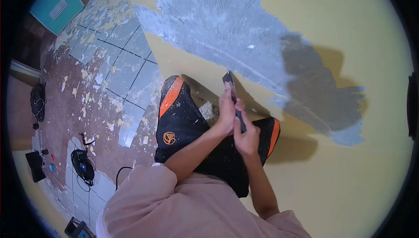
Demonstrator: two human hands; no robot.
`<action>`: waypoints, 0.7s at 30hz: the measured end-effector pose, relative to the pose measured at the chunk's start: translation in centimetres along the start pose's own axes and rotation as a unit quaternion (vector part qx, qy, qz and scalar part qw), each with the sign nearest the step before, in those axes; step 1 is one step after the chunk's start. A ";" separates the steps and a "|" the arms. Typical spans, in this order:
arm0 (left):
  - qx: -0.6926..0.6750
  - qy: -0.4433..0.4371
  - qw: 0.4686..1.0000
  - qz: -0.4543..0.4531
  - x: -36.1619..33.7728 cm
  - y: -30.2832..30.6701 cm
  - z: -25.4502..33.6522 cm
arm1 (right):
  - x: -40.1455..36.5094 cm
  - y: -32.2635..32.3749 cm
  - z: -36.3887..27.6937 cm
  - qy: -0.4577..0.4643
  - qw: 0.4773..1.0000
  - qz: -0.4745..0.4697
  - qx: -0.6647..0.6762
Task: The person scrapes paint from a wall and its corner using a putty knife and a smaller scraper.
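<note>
A dark-handled scraper (pixel 240 121) is held in both of my hands, its head pointing up and away from me. My left hand (pixel 226 112) is wrapped round the shaft near the head. Behind it, my right hand (pixel 247 139) closes on the lower handle. The scraper's tip touches or nearly touches the yellow painted wall (pixel 192 61), just below a large bare grey patch (pixel 231 32) with ragged edges. A small curl of paint seems to sit at the tip. The blade's edge is too small to make out.
Grey floor tiles (pixel 131 70) and a reddish-brown floor (pixel 56 102) at left are strewn with paint flakes. A black device with a blue light (pixel 83 167) and black bags or cables lie there. A teal box (pixel 57 8) stands at upper left. My knees in black shorts (pixel 181 120) are near the wall.
</note>
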State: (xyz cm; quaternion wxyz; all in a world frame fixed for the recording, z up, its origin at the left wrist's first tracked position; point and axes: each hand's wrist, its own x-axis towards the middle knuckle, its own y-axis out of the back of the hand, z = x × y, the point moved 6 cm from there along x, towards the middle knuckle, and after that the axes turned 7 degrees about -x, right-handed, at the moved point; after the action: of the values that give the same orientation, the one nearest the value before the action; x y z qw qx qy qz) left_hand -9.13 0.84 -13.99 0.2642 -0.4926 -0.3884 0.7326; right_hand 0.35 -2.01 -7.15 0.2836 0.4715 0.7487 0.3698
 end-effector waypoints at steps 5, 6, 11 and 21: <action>0.028 -0.017 0.999 0.035 1.5 0.7 -0.4 | 2.5 0.4 -1.2 0.082 0.995 0.020 0.053; 0.001 -0.030 0.999 0.031 3.4 1.8 1.0 | 3.1 -1.0 -1.4 0.029 0.999 -0.019 -0.006; 0.093 -0.018 0.995 0.018 1.7 3.4 -0.8 | 1.3 -1.0 -1.2 0.085 0.995 -0.011 0.054; 0.037 0.025 0.998 0.038 -0.6 -0.6 1.0 | 1.2 0.4 -2.5 0.128 0.983 0.062 0.116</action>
State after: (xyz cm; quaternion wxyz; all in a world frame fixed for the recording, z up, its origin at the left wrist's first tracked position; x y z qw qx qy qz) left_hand -9.77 0.38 -12.99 0.2639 -0.5152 -0.3352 0.7433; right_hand -1.81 -1.53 -5.52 0.1049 0.4952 0.7863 0.3543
